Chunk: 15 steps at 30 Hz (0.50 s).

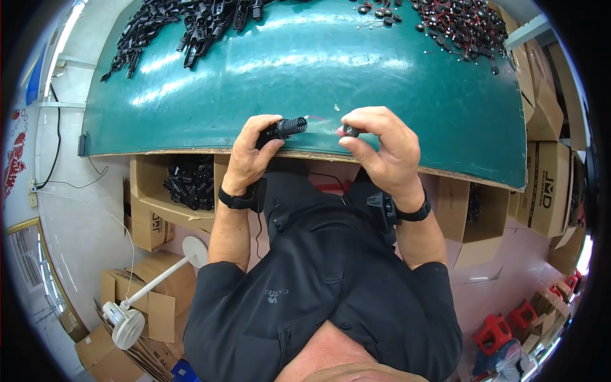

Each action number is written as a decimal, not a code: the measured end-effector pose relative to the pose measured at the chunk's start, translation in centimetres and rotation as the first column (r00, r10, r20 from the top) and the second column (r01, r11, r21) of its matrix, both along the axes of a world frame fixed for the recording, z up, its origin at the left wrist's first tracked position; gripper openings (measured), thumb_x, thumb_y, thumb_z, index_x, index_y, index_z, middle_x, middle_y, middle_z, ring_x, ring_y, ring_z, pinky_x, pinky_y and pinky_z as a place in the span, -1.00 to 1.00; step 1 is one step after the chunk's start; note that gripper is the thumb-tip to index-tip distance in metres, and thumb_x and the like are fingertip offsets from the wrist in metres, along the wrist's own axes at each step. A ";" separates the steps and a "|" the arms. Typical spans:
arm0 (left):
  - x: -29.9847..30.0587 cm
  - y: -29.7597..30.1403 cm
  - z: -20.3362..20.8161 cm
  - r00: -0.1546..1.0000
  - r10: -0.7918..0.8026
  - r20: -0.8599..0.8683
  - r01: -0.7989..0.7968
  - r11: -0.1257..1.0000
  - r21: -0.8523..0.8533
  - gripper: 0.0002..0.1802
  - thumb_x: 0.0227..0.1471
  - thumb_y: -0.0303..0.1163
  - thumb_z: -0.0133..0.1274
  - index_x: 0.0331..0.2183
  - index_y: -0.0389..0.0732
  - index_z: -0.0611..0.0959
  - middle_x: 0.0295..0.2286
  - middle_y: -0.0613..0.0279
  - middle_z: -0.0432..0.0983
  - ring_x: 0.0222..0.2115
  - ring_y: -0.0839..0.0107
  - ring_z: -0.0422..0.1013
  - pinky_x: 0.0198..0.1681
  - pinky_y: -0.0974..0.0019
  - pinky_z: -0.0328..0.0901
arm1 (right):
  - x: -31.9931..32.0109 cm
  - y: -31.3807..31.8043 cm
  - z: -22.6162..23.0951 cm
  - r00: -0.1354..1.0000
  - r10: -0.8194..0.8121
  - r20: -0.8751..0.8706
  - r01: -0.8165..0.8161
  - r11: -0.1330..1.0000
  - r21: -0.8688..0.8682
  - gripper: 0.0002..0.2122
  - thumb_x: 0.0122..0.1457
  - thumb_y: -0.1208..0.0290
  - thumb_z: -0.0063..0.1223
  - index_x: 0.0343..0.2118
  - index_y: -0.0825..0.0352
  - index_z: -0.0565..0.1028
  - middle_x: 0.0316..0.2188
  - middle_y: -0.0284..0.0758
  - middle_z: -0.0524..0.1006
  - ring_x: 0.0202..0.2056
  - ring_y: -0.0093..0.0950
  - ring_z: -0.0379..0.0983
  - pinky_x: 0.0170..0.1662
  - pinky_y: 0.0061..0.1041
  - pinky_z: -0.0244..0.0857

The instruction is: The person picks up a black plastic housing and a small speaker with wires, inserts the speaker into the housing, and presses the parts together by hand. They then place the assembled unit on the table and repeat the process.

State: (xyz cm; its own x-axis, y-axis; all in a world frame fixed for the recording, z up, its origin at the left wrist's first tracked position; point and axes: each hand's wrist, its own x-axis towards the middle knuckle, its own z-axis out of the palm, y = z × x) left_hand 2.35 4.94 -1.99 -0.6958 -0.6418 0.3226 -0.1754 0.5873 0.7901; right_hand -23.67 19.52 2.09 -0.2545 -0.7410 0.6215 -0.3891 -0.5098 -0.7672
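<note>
Over the near edge of the green table [286,76], my left hand [249,153] is closed around a black plastic housing [289,128]. The housing's ribbed, tube-like open end points right, towards my other hand. A short way to the right, my right hand [389,149] pinches a small round black part [350,130] between thumb and fingers. A thin reddish bit shows beside that part, but its detail is too small to make out. The two pieces are apart from each other. My fingers cover much of both.
Black housings [207,28] lie heaped at the far left of the table, small round parts with red wires [455,28] at the far right. Below the edge, open cartons hold black pieces [191,181]. A white fan [129,326] stands lower left; red stools [493,334] lower right.
</note>
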 end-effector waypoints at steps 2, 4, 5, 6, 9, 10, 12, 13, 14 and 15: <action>0.2 -0.1 -0.5 0.999 -0.010 -0.034 0.011 0.999 0.041 -0.50 0.09 -0.61 0.31 0.09 -0.26 0.63 -0.01 0.06 0.59 0.02 0.18 0.52 0.15 0.21 0.37 | 0.4 0.1 0.3 0.995 -0.017 -0.098 0.012 0.998 -0.056 -0.72 0.18 0.58 0.41 -0.06 0.42 0.60 -0.18 -0.18 0.66 -0.26 -0.42 0.66 -0.16 -0.49 0.56; 0.4 -0.2 -0.9 0.999 -0.016 -0.042 0.019 0.997 0.075 -0.49 0.09 -0.61 0.31 0.09 -0.26 0.62 0.00 0.07 0.59 0.03 0.19 0.51 0.17 0.20 0.37 | 1.1 0.2 0.5 0.996 0.001 -0.087 -0.008 0.997 -0.077 -0.69 0.13 0.59 0.44 -0.07 0.40 0.60 -0.20 -0.16 0.67 -0.28 -0.38 0.66 -0.22 -0.46 0.56; 0.6 -0.3 -1.1 0.998 -0.012 -0.057 0.017 0.994 0.104 -0.49 0.09 -0.62 0.31 0.10 -0.26 0.62 0.01 0.07 0.59 0.04 0.20 0.51 0.18 0.20 0.36 | 1.4 0.2 0.6 0.997 0.009 -0.083 -0.017 0.996 -0.088 -0.67 0.11 0.59 0.45 -0.07 0.39 0.60 -0.21 -0.16 0.67 -0.30 -0.36 0.66 -0.25 -0.44 0.55; 0.7 -0.3 -1.3 0.997 -0.007 -0.072 0.017 0.991 0.134 -0.48 0.09 -0.63 0.30 0.10 -0.25 0.61 0.02 0.07 0.58 0.05 0.21 0.50 0.20 0.20 0.35 | 1.6 0.2 0.6 0.997 -0.002 -0.077 -0.004 0.997 -0.082 -0.67 0.11 0.59 0.45 -0.07 0.39 0.60 -0.21 -0.16 0.67 -0.30 -0.36 0.66 -0.25 -0.44 0.55; 0.7 -0.5 -1.5 0.993 -0.043 -0.107 0.061 0.984 0.167 -0.46 0.09 -0.64 0.30 0.12 -0.26 0.60 0.04 0.07 0.57 0.08 0.21 0.49 0.23 0.19 0.34 | 2.0 0.1 0.6 0.989 -0.014 -0.150 -0.001 0.995 -0.102 -0.65 0.05 0.61 0.47 -0.08 0.38 0.60 -0.22 -0.17 0.66 -0.31 -0.32 0.65 -0.30 -0.42 0.55; 0.7 -0.6 -1.6 0.990 -0.055 -0.128 0.077 0.981 0.180 -0.45 0.10 -0.64 0.30 0.13 -0.26 0.59 0.05 0.07 0.57 0.10 0.21 0.49 0.24 0.18 0.33 | 2.2 0.1 0.5 0.989 -0.024 -0.144 0.010 0.995 -0.096 -0.65 0.05 0.61 0.47 -0.08 0.38 0.60 -0.22 -0.17 0.66 -0.31 -0.32 0.65 -0.30 -0.42 0.55; 0.7 -0.6 -1.5 0.990 -0.074 -0.120 0.094 0.980 0.173 -0.45 0.10 -0.64 0.30 0.14 -0.26 0.58 0.05 0.06 0.57 0.11 0.20 0.48 0.25 0.18 0.33 | 2.6 0.0 0.4 0.989 -0.017 -0.144 -0.001 0.993 -0.122 -0.63 0.02 0.61 0.48 -0.09 0.38 0.60 -0.22 -0.17 0.65 -0.32 -0.29 0.64 -0.31 -0.40 0.54; 0.7 -0.7 -1.4 0.990 -0.083 -0.118 0.101 0.982 0.160 -0.44 0.10 -0.64 0.30 0.14 -0.26 0.58 0.06 0.06 0.57 0.12 0.19 0.48 0.26 0.17 0.32 | 2.8 -0.1 0.3 0.989 -0.011 -0.146 -0.009 0.991 -0.135 -0.62 0.01 0.62 0.48 -0.09 0.38 0.60 -0.22 -0.17 0.65 -0.32 -0.27 0.64 -0.31 -0.39 0.54; 0.7 -0.7 -1.3 0.989 -0.092 -0.115 0.108 0.983 0.147 -0.44 0.11 -0.64 0.30 0.15 -0.27 0.57 0.07 0.05 0.56 0.13 0.19 0.47 0.27 0.16 0.32 | 3.0 -0.1 0.3 0.990 -0.016 -0.142 -0.003 0.991 -0.133 -0.62 0.01 0.62 0.48 -0.09 0.38 0.60 -0.22 -0.17 0.65 -0.32 -0.27 0.64 -0.31 -0.39 0.54; 0.8 -0.8 -1.4 0.989 -0.096 -0.111 0.112 0.982 0.150 -0.44 0.11 -0.64 0.30 0.15 -0.27 0.57 0.07 0.05 0.56 0.13 0.19 0.47 0.27 0.16 0.32 | 3.1 -0.1 0.2 0.989 -0.018 -0.146 -0.002 0.991 -0.137 -0.62 0.00 0.61 0.48 -0.09 0.38 0.60 -0.22 -0.17 0.65 -0.32 -0.28 0.64 -0.32 -0.39 0.54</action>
State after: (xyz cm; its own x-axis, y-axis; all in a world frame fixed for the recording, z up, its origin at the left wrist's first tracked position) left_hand 3.10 4.16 -3.36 -0.7297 -0.6154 0.2980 -0.0327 0.4668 0.8838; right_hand -20.61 19.39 2.31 -0.1588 -0.6452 0.7474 -0.4967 -0.6020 -0.6252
